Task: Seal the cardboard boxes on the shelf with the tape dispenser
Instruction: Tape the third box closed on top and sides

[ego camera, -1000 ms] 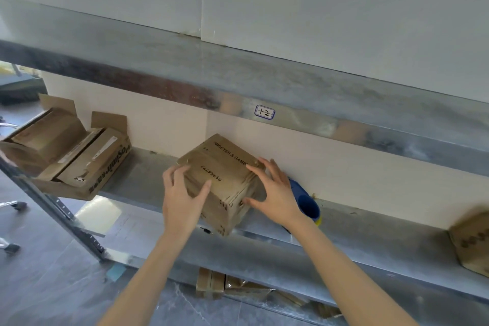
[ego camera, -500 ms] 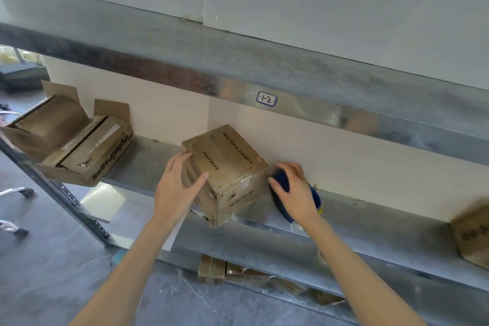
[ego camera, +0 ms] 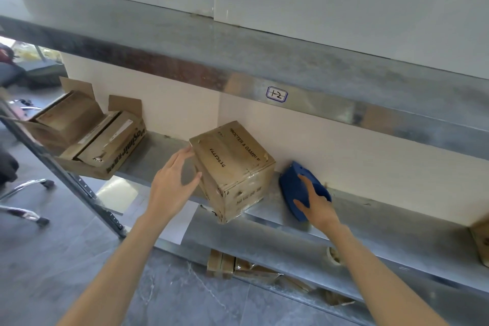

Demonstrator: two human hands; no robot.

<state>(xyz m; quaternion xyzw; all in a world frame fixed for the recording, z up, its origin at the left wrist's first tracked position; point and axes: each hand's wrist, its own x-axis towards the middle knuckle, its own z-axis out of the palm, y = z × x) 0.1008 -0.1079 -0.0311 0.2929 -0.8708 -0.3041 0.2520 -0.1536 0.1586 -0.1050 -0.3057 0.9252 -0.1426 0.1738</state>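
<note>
Gone from the box (ego camera: 232, 167) since a second ago, the right hand (ego camera: 315, 201) now grips the blue tape dispenser (ego camera: 290, 186), thumb on its near side, fingers curled over its top. The left hand (ego camera: 173, 185) rests straight-fingered and spread wide against the box's left face, holding nothing. That closed box stands on the metal shelf (ego camera: 370, 219), one corner over the front edge, the dispenser just right of it. Farther left sit open boxes (ego camera: 87, 140); a label (ego camera: 276, 94) marks the upper shelf (ego camera: 185, 55).
</note>
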